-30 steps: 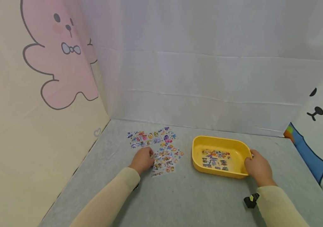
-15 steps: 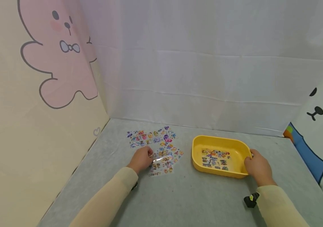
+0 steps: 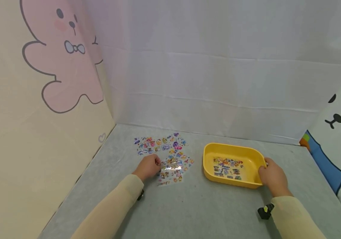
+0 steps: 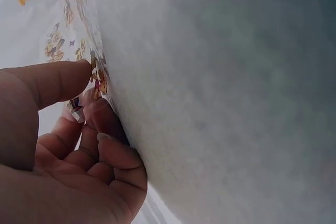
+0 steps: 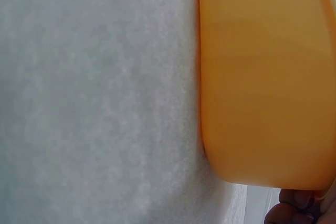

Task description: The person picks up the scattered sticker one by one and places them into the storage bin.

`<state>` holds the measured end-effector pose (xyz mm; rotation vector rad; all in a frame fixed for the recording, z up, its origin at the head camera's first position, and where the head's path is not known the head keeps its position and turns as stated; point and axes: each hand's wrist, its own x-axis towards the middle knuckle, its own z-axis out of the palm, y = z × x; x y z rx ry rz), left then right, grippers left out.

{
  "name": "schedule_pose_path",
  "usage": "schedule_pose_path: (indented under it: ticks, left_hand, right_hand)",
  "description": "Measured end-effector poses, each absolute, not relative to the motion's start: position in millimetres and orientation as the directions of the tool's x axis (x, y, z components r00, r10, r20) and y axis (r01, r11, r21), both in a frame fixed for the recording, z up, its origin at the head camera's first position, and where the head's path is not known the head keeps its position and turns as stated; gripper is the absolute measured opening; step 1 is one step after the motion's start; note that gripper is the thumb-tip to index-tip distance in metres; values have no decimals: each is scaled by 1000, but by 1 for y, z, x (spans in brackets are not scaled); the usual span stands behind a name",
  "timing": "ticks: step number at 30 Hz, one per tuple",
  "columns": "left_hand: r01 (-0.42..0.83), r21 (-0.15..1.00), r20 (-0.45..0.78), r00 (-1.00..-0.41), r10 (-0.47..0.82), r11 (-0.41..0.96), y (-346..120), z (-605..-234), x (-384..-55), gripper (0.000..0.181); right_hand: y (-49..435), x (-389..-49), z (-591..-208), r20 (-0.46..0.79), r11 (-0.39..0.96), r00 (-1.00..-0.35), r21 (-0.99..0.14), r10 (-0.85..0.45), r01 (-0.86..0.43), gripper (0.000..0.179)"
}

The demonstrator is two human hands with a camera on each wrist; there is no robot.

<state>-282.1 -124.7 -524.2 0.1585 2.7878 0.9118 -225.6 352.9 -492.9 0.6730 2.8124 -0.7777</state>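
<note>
My left hand (image 3: 148, 166) pinches the left edge of a clear sticker sheet (image 3: 170, 176) printed with small colourful figures. In the left wrist view the thumb and fingers (image 4: 102, 114) close on the sheet's edge, just above the table. My right hand (image 3: 273, 176) grips the right end of a yellow tray (image 3: 249, 166), which stands on the table. Inside the tray lies a sticker sheet (image 3: 227, 167) with small figures. The right wrist view shows the tray's outer wall (image 5: 268, 87) and part of the fingers (image 5: 299, 208) at its end.
More clear sticker sheets (image 3: 155, 144) lie flat behind the left hand, partly overlapping the held one. The grey cloth-covered table (image 3: 203, 212) meets a white curtain (image 3: 218, 83) at the back. Printed cloth hangs at both sides.
My left hand has drawn slightly left and the pinched sheet has bent, with a bright glare band now across it. The right hand and tray have stayed in place.
</note>
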Motion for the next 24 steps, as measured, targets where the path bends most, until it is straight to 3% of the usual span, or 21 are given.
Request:
schedule_pose_path:
  ticks: [13, 24]
  left_hand:
    - [70, 629, -157, -964, 215, 774, -134, -521, -287, 17]
    - [50, 726, -144, -964, 223, 686, -142, -518, -292, 17]
  right_hand:
    - [355, -227, -496, -243, 772, -893, -450, 378, 449, 60]
    - [357, -226, -496, -228, 780, -901, -450, 370, 435, 58]
